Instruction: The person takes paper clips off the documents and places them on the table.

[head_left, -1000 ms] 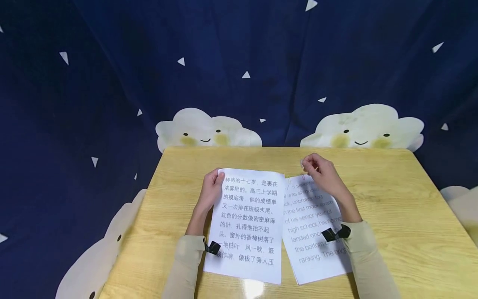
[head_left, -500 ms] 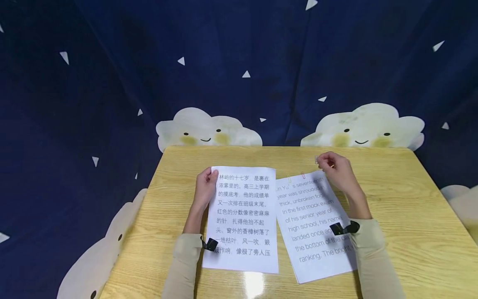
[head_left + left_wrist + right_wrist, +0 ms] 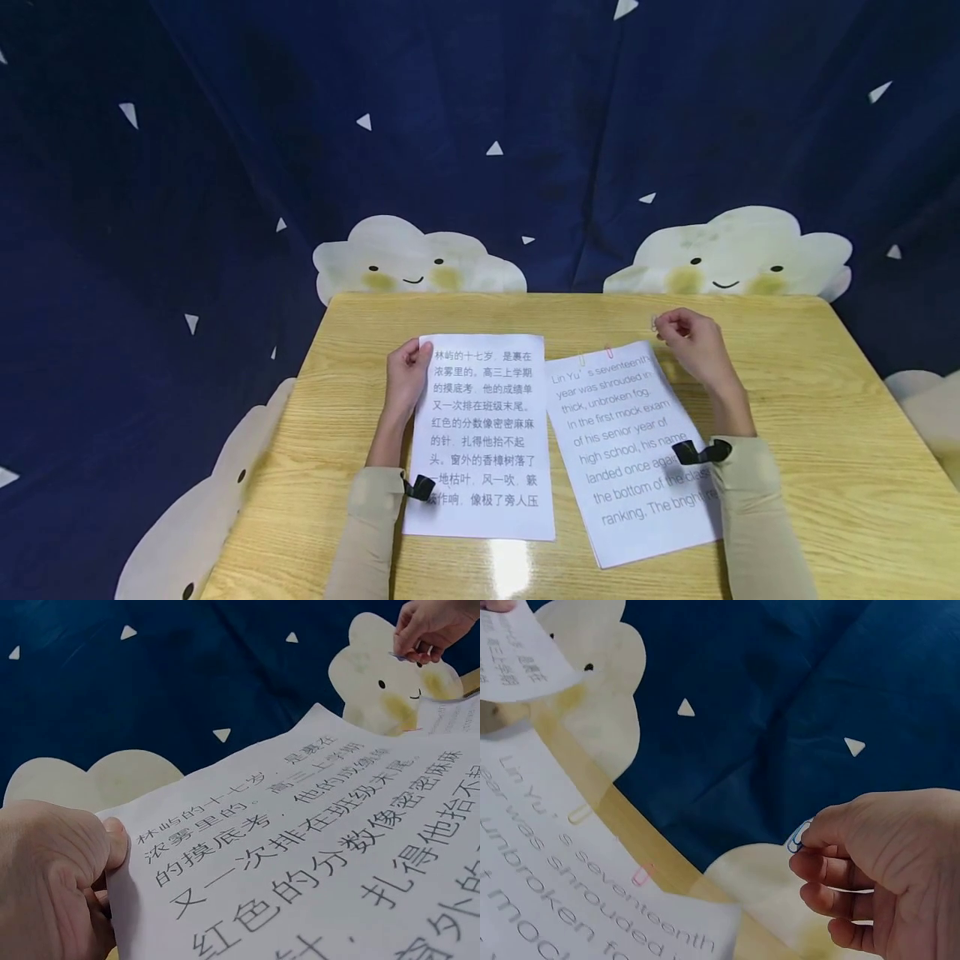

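My left hand (image 3: pixel 406 377) pinches the upper left edge of a white sheet with Chinese print (image 3: pixel 483 437), thumb on top. In the left wrist view that sheet is raised at a slant. My right hand (image 3: pixel 699 348) pinches a small blue paper clip (image 3: pixel 799 836) between thumb and finger, above the table to the right of the other papers. Sheets with English print (image 3: pixel 637 467) lie slightly turned between the hands, their right edge partly under my right forearm. At their top edge sit a yellow paper clip (image 3: pixel 580 814) and a pink paper clip (image 3: pixel 643 874).
The papers are over a light wooden table (image 3: pixel 810 400). Behind its far edge hangs a dark blue curtain (image 3: pixel 450 100) with white triangles and smiling clouds. A bright reflection shows near the table's front. Black straps (image 3: pixel 701 452) cross both wrists.
My right hand has moved right, away from the clipped top edge, with the paper clip. My left hand has drawn the Chinese sheet left, uncovering more of the English sheets.
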Action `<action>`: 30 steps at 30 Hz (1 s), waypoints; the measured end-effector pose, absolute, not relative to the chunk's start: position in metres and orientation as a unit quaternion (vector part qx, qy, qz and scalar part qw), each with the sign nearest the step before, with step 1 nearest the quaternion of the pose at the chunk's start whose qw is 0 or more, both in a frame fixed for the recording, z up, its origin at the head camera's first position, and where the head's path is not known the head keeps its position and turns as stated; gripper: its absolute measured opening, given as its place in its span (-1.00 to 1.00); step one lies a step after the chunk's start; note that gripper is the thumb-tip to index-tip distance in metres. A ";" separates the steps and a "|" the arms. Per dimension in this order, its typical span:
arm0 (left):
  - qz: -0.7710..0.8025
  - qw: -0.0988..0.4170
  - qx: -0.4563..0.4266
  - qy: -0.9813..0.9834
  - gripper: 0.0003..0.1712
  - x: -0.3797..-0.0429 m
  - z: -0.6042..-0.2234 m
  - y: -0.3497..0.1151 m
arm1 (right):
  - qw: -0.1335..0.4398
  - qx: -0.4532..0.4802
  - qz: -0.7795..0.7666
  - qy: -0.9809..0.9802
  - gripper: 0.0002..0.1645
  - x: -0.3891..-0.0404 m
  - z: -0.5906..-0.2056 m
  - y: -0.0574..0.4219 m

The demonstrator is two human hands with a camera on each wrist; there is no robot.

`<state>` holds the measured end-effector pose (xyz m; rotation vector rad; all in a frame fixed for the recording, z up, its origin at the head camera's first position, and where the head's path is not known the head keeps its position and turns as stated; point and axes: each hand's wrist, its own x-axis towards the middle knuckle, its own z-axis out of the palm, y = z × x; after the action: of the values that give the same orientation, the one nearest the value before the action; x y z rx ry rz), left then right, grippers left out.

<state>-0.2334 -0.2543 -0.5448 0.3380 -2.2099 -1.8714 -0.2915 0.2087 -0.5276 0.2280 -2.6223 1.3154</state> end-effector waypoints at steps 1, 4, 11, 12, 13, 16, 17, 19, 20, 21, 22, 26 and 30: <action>-0.636 0.115 0.115 -0.754 -0.74 -0.233 -0.545 -0.255 | 0.097 0.075 0.444 -0.888 -0.60 -0.292 -0.529 0.210; -0.628 0.114 0.118 -0.760 -0.74 -0.232 -0.545 -0.258 | 0.090 0.067 0.441 -0.890 -0.60 -0.295 -0.533 0.215; -0.617 0.099 0.124 -0.771 -0.68 -0.231 -0.545 -0.262 | 0.081 0.048 0.434 -0.896 -0.62 -0.298 -0.540 0.226; -0.617 0.100 0.125 -0.770 -0.68 -0.231 -0.545 -0.262 | 0.080 0.047 0.433 -0.897 -0.62 -0.298 -0.541 0.228; -0.616 0.100 0.128 -0.770 -0.69 -0.232 -0.545 -0.261 | 0.078 0.045 0.431 -0.898 -0.61 -0.297 -0.542 0.229; -0.617 0.108 0.136 -0.768 -0.72 -0.233 -0.545 -0.260 | 0.072 0.036 0.427 -0.901 -0.61 -0.297 -0.546 0.234; -0.616 0.113 0.139 -0.767 -0.73 -0.233 -0.545 -0.260 | 0.071 0.032 0.426 -0.902 -0.60 -0.297 -0.547 0.235; -0.614 0.125 0.142 -0.766 -0.75 -0.234 -0.545 -0.260 | 0.063 0.023 0.425 -0.903 -0.60 -0.297 -0.549 0.237; -0.612 0.132 0.145 -0.766 -0.76 -0.235 -0.545 -0.260 | 0.058 0.019 0.426 -0.903 -0.59 -0.297 -0.550 0.239; -0.610 0.137 0.147 -0.767 -0.77 -0.235 -0.546 -0.260 | 0.053 0.015 0.426 -0.903 -0.59 -0.297 -0.552 0.240; -0.607 0.141 0.149 -0.768 -0.77 -0.235 -0.546 -0.261 | 0.050 0.012 0.425 -0.904 -0.58 -0.297 -0.553 0.241; -0.601 0.149 0.152 -0.770 -0.77 -0.235 -0.554 -0.263 | 0.040 -0.003 0.405 -0.913 -0.55 -0.297 -0.558 0.244; -0.600 0.154 0.155 -0.769 -0.77 -0.235 -0.565 -0.265 | 0.032 -0.028 0.390 -0.920 -0.52 -0.296 -0.565 0.249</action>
<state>-0.2350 -0.2653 -0.5653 0.4440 -2.2045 -1.7204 -0.2959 0.2486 -0.5654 -0.0862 -2.8322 1.2019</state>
